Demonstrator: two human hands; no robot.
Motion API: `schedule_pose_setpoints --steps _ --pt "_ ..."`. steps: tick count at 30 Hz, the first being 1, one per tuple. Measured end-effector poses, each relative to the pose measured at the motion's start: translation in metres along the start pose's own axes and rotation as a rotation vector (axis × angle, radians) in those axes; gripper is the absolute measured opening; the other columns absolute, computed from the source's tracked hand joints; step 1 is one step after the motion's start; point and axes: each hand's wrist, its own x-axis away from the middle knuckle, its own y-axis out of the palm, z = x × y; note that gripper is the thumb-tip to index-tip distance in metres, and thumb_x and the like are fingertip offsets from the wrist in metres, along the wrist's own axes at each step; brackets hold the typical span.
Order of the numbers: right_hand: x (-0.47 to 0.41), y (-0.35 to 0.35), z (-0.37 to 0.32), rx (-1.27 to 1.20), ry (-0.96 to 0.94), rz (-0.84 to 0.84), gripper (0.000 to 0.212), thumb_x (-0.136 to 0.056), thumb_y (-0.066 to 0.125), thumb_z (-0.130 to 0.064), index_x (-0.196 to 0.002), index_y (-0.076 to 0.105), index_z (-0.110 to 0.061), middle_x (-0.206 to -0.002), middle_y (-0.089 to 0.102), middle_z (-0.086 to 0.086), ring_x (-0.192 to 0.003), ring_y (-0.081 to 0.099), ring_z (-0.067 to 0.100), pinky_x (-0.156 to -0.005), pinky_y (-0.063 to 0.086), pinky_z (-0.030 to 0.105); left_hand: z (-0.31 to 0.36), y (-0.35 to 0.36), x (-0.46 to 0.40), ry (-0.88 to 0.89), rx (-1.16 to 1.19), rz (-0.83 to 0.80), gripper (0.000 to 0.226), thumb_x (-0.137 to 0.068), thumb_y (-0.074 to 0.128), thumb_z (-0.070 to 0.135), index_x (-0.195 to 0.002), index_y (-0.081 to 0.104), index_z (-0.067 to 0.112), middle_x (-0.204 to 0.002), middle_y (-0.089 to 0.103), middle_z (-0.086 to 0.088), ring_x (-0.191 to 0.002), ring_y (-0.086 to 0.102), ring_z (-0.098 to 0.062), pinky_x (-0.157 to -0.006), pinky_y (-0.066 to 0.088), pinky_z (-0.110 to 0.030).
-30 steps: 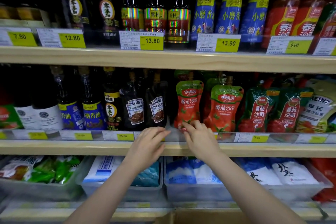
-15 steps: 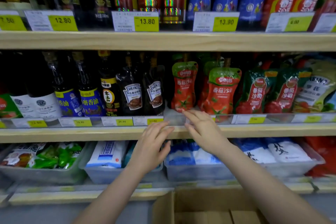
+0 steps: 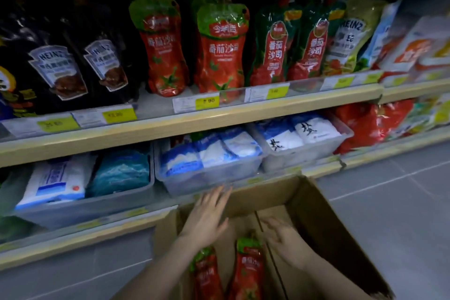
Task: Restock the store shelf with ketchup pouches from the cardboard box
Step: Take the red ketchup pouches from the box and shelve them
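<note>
Two empty hands, left hand and right hand, hover fingers spread over the cardboard box. Just below them lie two ketchup pouches; best gripped around the middle.

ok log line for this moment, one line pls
phase: reaching into box | left hand: open, empty | right hand: open, empty | pouches: two visible in box | shelf: not yet restocked
</note>
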Motion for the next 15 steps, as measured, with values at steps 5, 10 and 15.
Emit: schedule_pose_setpoints --steps 5,10,15 --pt "-0.014 0.032 0.039 -0.125 0.134 -0.085 0.047 -0.089 0.056 -0.025 -0.133 0.044 -0.013 -0.135 0.051 0.006 -0.121 0.046 0.01 -0.078 0.025 -0.007 -0.011 0.032 -0.001 0.078 -0.234 -0.049 0.087 -0.056 0.075 0.045 -0.134 0.047 0.017 -0.143 0.042 -0.017 -0.13 0.042 -0.032 -0.105 0.032 -0.052" --pt "-0.038 0.057 0.065 -0.199 0.22 -0.189 0.055 -0.084 0.064 -0.02 -0.134 0.042 -0.01 -0.136 0.049 0.009 -0.123 0.048 0.018 -0.097 0.035 0.018 -0.015 0.05 -0.008 0.068 -0.28 -0.028 0.098 -0.055 0.069 0.053 -0.141 0.034 0.022 -0.151 0.026 -0.017 -0.138 0.019 -0.031 -0.112 0.012 -0.05" --pt "-0.061 0.069 0.071 -0.18 0.262 -0.181 0.057 -0.081 0.068 -0.022 -0.13 0.046 -0.004 -0.133 0.05 0.014 -0.121 0.049 0.025 -0.102 0.039 0.032 -0.016 0.053 -0.011 0.048 -0.263 -0.016 0.097 -0.059 0.068 0.058 -0.142 0.031 0.024 -0.153 0.019 -0.016 -0.139 0.014 -0.03 -0.11 0.012 -0.051"
